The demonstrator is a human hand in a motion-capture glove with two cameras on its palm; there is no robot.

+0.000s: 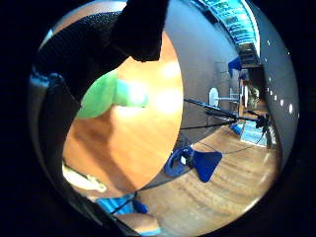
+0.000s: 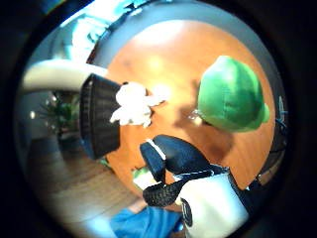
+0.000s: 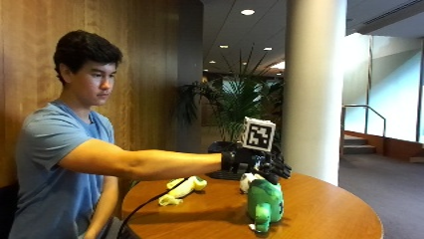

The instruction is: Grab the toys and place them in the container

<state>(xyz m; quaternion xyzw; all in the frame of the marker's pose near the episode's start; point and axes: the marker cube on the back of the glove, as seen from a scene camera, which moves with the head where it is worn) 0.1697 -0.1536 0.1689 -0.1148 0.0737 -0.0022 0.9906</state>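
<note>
My gloved right hand (image 3: 257, 163) hovers just above a green plush toy (image 3: 265, 204) that stands near the middle of the round wooden table (image 3: 331, 214). The fingers are spread and relaxed and hold nothing. In the thumb side palm view the green toy (image 2: 230, 94) lies below the palm, beside a gloved finger (image 2: 173, 153). A white plush toy (image 3: 246, 181) sits just behind it, next to the black container (image 2: 99, 116). In the outside view my hand hides most of the container (image 3: 225, 175). A yellow-green toy (image 3: 182, 189) lies on the table nearer the person.
A black cable (image 3: 142, 211) runs from the glove over the table's near edge. A wide white column (image 3: 315, 89) and a potted palm (image 3: 242, 107) stand behind the table. A tripod (image 1: 217, 112) and blue chairs (image 1: 195, 163) are on the floor beyond the table edge.
</note>
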